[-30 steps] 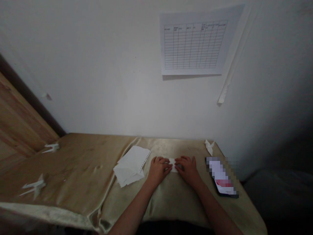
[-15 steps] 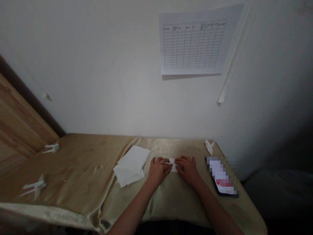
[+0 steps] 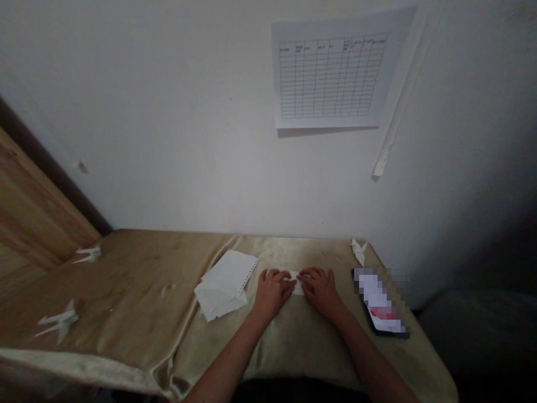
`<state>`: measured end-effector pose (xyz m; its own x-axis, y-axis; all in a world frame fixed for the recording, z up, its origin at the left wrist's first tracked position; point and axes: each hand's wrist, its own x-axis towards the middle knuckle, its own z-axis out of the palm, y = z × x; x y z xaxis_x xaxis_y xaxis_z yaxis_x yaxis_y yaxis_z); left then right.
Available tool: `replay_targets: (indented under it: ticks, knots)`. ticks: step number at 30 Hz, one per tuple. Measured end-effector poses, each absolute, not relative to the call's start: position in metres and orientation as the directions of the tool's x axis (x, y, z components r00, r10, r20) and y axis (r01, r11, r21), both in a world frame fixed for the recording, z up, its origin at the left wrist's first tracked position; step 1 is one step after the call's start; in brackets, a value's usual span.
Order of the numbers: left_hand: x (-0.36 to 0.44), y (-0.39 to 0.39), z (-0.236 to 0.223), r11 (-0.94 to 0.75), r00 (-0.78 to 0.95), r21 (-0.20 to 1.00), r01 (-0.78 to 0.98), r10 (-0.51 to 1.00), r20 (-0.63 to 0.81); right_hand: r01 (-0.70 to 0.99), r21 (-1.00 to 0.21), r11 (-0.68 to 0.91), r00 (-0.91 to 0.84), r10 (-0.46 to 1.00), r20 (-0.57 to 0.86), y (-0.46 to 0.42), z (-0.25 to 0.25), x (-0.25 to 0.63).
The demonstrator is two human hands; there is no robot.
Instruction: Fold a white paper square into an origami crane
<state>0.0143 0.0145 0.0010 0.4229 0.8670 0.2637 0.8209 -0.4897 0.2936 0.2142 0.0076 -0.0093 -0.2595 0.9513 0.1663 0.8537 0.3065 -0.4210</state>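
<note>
1. Pressing down on a narrow folded strip of white paper [image 3: 297, 283] with the left hand [image 3: 272, 292] and the right hand [image 3: 321, 291], the strip flat on a tan satin cloth [image 3: 138, 291] over the table, between both hands and partly hidden under them.
2. Holding the fingers [image 3: 312, 277] of each hand close together and lightly curled, fingertips resting on top of the strip, with no pinch showing.
3. Bringing the right fingertips slightly nearer the left ones than in the earlier view, narrowing the gap over the strip, with the left hand barely shifted.
4. Leaving a loose pile of white paper sheets [image 3: 222, 285], one with a perforated edge, just left of the left hand.
5. Spotting white folded paper cranes [image 3: 59, 320] [image 3: 87, 255] farther left on the cloth, and another [image 3: 359, 252] at the far corner beyond the right hand.
6. Showing a black smartphone [image 3: 380, 302], its screen pixelated, right of the right hand, plus a printed grid chart [image 3: 331, 78] on the white wall [image 3: 188, 123] and a wooden panel [image 3: 33, 196] at far left.
</note>
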Motion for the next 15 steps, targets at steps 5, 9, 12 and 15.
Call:
replay_targets:
  ticks: [5,9,12,15]
  knots:
    - [0.0143,0.0147,-0.0012,-0.498,0.427,0.286,0.819,0.861,0.276,0.870,-0.382,0.313,-0.269,0.949,0.164,0.0080,-0.0109,0.2143]
    - [0.0153,0.0156,-0.0016,-0.502,0.428,0.275,0.820,0.857,0.288,0.874,-0.383,0.300,-0.251,0.952,0.175,0.0058,-0.0097,0.2139]
    - [0.0166,0.0166,-0.0011,-0.500,0.423,0.288,0.817,0.859,0.288,0.879,-0.385,0.281,-0.231,0.958,0.173,0.0047,-0.0092,0.2133]
    - [0.0194,0.0178,-0.0003,-0.480,0.398,0.307,0.822,0.869,0.294,0.881,-0.392,0.265,-0.214,0.962,0.170,0.0050,-0.0099,0.2132]
